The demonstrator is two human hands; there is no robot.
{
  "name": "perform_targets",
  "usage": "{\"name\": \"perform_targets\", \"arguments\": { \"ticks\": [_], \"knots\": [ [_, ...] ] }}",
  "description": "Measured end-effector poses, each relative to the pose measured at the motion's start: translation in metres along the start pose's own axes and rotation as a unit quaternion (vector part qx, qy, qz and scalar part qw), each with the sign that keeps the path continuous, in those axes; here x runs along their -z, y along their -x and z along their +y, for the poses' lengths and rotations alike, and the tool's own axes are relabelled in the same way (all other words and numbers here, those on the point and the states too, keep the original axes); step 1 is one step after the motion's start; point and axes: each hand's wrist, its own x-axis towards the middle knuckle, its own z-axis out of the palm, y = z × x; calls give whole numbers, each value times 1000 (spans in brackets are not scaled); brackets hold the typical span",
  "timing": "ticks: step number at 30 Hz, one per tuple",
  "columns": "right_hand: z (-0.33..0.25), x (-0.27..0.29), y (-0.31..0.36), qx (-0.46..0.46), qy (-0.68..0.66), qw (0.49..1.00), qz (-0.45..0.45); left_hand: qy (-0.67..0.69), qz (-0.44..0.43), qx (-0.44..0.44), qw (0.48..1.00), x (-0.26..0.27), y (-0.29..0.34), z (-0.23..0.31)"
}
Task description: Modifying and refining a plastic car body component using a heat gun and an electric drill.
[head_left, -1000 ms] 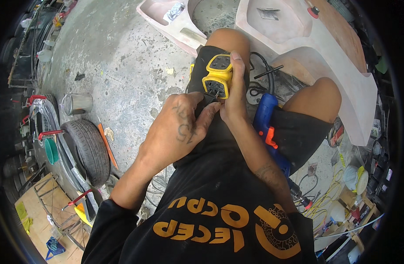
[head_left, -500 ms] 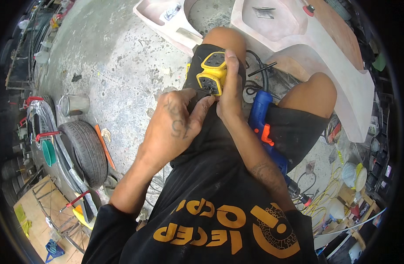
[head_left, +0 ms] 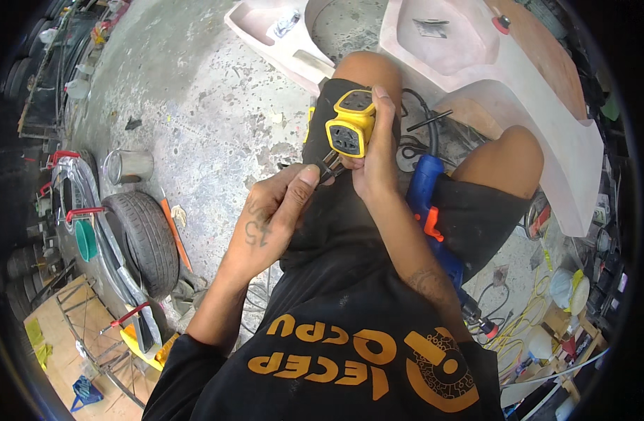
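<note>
My right hand (head_left: 379, 158) is wrapped around a yellow and black multi-socket block (head_left: 351, 125), its thumb along the right side and two socket faces showing. In my left hand (head_left: 269, 217) a black electrical plug (head_left: 328, 168) is pinched between thumb and fingers. Its metal prongs point up at the block's lower edge; whether they touch it I cannot tell. Across my right thigh lies a blue power tool (head_left: 421, 189) with an orange trigger (head_left: 433, 223), partly hidden beneath my right forearm. A black cord (head_left: 434, 137) leaves its upper end.
Large pale moulded panels (head_left: 539, 119) lie ahead, with a small red-and-black round piece (head_left: 501, 24) on one. Leftward on the stained concrete floor (head_left: 217, 119) are a tire (head_left: 150, 242), a metal can (head_left: 134, 167) and red clamps on a long curved part. Yellow cables (head_left: 529, 309) tangle at the lower right.
My left hand has drawn down and left from the block, bringing the plug and its prongs into sight. My right hand still grips the block. The whole view has shifted slightly.
</note>
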Motion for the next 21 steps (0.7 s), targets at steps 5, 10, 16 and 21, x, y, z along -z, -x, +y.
{"name": "perform_targets", "arguments": {
  "ticks": [5,10,16,21],
  "knots": [
    [-2,-13,7,9,4,999,44,64,21,-41,997,-5,-4,-16],
    [0,-8,3,5,-3,1000,10,-79,105,-126,983,-5,-8,-15],
    [0,-7,4,12,2,1000,7,6,101,-90,991,-1,-13,-18],
    [-1,-12,5,21,0,999,30,146,55,-71,985,-8,-22,-27]
  ]
}}
